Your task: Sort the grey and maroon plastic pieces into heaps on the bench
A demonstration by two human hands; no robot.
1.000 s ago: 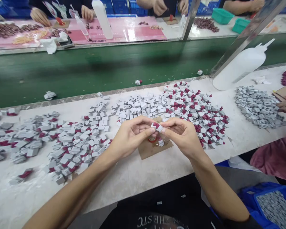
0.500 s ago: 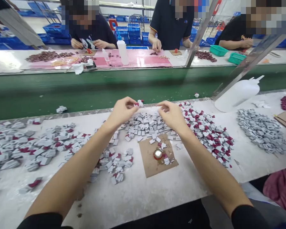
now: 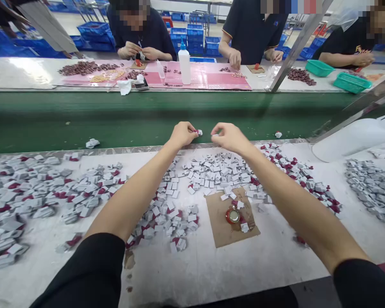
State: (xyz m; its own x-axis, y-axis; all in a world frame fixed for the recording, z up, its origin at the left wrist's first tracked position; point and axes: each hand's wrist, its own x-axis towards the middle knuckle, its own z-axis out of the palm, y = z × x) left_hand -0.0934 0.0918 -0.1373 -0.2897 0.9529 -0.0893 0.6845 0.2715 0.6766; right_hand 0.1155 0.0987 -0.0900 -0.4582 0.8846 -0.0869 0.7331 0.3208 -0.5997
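Note:
At the far edge of the bench, my left hand (image 3: 183, 135) pinches a small maroon-and-white piece (image 3: 199, 132) between thumb and fingertips. My right hand (image 3: 228, 136) is a short gap to the right, its thumb and fingers closed on what looks like a small pale grey piece (image 3: 215, 135); its shape is blurred. Below both hands spreads a heap of small grey-white pieces (image 3: 216, 169). Nearer to me, a cardboard square (image 3: 220, 229) bears a round metal cap (image 3: 234, 216) in wet-looking brown liquid, with two or so maroon-and-white pieces beside it.
Grey-and-maroon pieces (image 3: 51, 188) cover the left of the bench. A white squeeze bottle (image 3: 353, 139) lies at the right near a grey pile (image 3: 372, 192). Beyond a green belt (image 3: 131, 115), co-workers sit at another bench. A metal post (image 3: 300, 47) rises at the right.
The view has shifted, so the bench things sit further right or lower. My hands have moved forward over the belt's near edge, and the right fingers have drawn together.

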